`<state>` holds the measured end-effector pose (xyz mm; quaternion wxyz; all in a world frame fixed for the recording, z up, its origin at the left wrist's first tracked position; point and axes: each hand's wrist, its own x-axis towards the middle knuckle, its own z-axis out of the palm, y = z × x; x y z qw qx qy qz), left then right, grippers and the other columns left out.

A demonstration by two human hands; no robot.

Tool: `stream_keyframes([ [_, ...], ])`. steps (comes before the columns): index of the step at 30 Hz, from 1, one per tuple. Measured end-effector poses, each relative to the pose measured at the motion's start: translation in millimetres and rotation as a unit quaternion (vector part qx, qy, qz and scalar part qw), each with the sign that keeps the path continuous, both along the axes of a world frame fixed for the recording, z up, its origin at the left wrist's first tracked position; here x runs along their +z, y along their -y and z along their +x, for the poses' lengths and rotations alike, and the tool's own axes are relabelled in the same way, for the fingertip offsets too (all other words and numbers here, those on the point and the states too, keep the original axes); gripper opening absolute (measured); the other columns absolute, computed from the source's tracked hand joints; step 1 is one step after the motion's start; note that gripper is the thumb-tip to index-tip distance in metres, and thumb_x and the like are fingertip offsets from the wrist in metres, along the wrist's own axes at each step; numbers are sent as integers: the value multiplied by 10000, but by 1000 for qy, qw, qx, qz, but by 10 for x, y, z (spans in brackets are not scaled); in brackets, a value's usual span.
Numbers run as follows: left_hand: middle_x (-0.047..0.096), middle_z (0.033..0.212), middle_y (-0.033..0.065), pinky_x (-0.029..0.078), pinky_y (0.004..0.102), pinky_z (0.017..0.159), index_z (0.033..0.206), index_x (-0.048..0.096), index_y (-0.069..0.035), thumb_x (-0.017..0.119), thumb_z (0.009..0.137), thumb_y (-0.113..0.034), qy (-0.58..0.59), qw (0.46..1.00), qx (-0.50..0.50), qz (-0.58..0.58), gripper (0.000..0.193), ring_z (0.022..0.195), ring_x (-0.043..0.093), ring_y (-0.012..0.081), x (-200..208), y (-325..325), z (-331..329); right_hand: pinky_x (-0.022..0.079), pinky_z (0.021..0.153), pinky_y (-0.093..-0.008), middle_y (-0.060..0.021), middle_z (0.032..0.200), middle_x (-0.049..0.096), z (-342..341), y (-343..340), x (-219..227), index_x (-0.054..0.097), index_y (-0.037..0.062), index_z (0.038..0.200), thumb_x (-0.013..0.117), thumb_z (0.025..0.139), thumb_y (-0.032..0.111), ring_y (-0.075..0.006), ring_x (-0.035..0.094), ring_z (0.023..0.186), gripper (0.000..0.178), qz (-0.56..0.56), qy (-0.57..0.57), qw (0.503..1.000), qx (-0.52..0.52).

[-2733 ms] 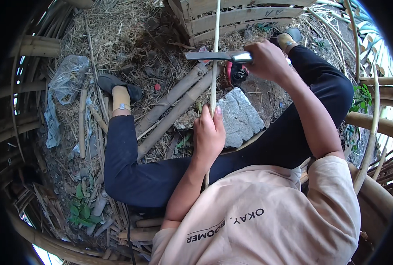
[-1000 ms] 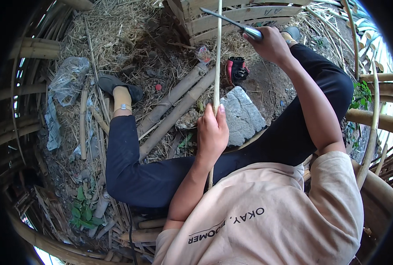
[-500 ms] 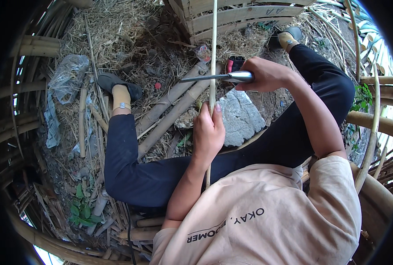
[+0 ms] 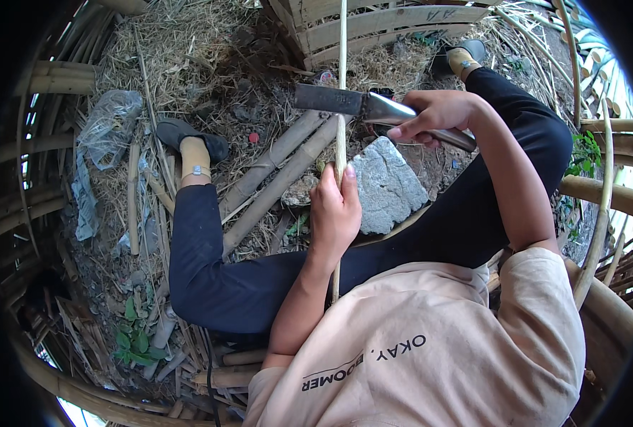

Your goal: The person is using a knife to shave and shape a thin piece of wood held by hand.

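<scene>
Pale wood makes up the long stick that runs past the left side of the grey stone, its lower end near the shirt. Just left of the stone, the left hand has its fingers wrapped around the stick, presumably to steady it pointing forward. Beyond the stone, the right hand grips a broad-bladed knife by its handle, which likely lets the blade cross the stick squarely; whether the edge touches, I cannot tell. Bamboo poles lie slantwise left of the stone.
</scene>
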<state>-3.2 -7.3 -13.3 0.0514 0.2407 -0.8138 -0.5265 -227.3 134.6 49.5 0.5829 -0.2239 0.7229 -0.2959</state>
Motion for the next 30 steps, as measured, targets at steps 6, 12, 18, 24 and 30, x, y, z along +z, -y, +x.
stream_keyframes([
  [6,601,653,91,479,359,581,966,565,12,480,1065,-312,11,1000,-6,8,348,586,609,190,8,14,4,422,479,-253,4,652,547,-39,-114,170,616,3,951,773,870,464,-86,542,530,494,29,-90,995,-12],
  [12,605,652,93,483,359,583,964,565,12,485,1064,-317,5,1000,-3,8,353,584,612,193,-1,19,13,447,495,-273,-7,615,565,-100,-171,276,653,-14,994,769,867,425,-99,560,505,471,18,-169,985,12],
  [18,591,640,83,474,362,571,934,556,9,481,1066,-316,1,1000,-5,3,359,576,599,191,9,9,2,473,510,-259,-23,655,593,-18,-54,152,578,-13,1148,808,847,394,-102,602,547,556,24,-170,985,11],
  [24,547,585,182,407,471,530,903,537,21,496,1050,-243,-27,999,8,17,306,550,592,378,17,-13,-21,443,520,-264,-6,653,565,136,65,100,623,6,1038,770,862,481,-97,566,541,528,-6,-74,997,16],
  [30,541,579,178,407,455,522,900,532,24,495,1051,-238,-31,999,6,22,305,536,592,357,21,-1,-12,492,526,-271,-39,730,584,-32,-35,96,603,-6,1208,814,841,403,-111,597,576,589,-5,-117,991,58],
])
